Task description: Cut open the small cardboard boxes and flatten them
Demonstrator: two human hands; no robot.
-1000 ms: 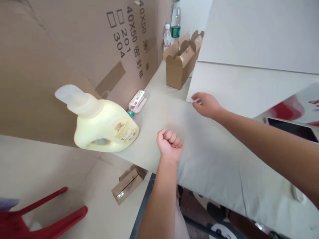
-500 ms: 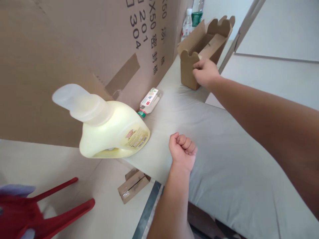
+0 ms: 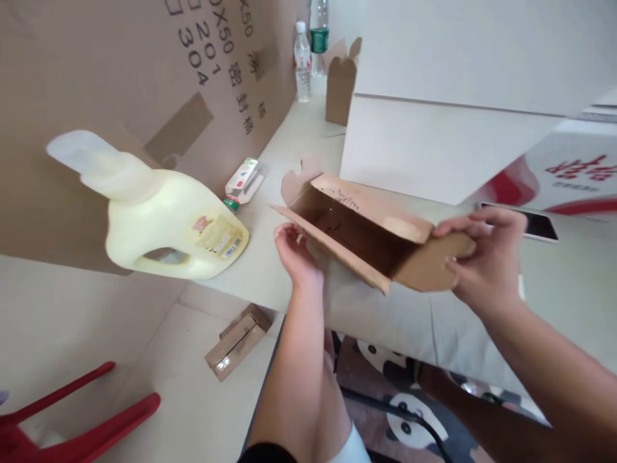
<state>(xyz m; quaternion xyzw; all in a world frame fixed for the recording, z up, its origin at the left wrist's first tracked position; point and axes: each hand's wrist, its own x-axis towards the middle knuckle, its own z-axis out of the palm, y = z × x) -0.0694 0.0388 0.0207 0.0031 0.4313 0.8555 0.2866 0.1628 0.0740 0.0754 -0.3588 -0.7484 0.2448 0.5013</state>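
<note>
An open cardboard box [image 3: 357, 257] with raised flaps lies at a slant over the table, its inside dark. My right hand [image 3: 491, 257] pinches the rounded end flap at its right, thumb below and fingers on top. My left hand [image 3: 299, 257] is at the box's left end, with loosely curled fingers close to its near side; whether they touch the cardboard cannot be made out. To the left stands a pale yellow detergent jug [image 3: 178, 218] with a whitish cap. A small clear bottle [image 3: 243, 183] with a green cap lies behind the jug.
A big printed carton [image 3: 120, 77] walls off the left. At the back are two upright bottles [image 3: 303, 64] and another small cardboard box [image 3: 340, 90]. A white carton [image 3: 569, 167] and a phone [image 3: 540, 226] are on the right. Below, red stool legs [image 3: 120, 418] and a small box [image 3: 238, 341].
My right hand has brought one cardboard box from the back toward me. My left hand has loosened from a fist and is now beside the box. The view has shifted right.
</note>
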